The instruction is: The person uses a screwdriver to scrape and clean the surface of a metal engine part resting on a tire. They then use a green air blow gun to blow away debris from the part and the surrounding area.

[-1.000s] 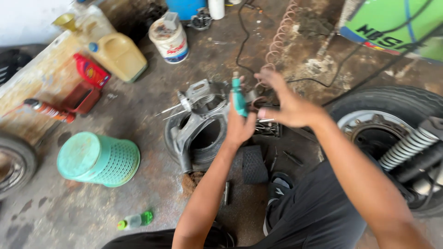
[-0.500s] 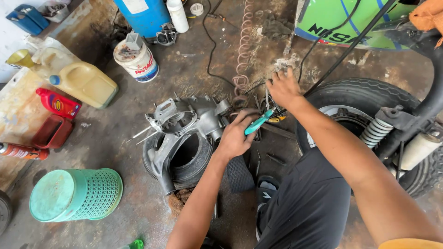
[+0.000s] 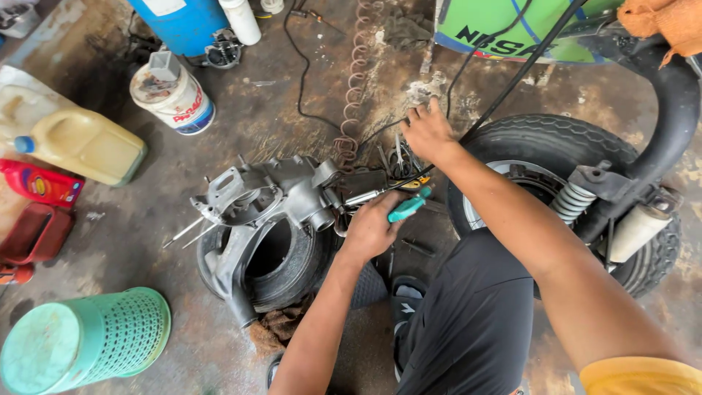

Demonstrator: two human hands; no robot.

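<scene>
My left hand grips a green-handled screwdriver, its shaft pointing left at a grey metal engine casing. The casing rests on a small black tyre lying on the stained concrete floor. My right hand reaches further back, fingers spread over a cluster of hand tools lying on the floor beside the casing. Whether it grasps any of them is hidden by the hand itself.
A scooter rear wheel with spring shock and exhaust stands to the right. A green mesh basket lies at front left. A yellow jug, red bottle, white tub and blue drum stand at the left and back.
My left hand has turned the screwdriver from upright to lying sideways against the casing. My right hand has moved away from it, back to the tools on the floor.
</scene>
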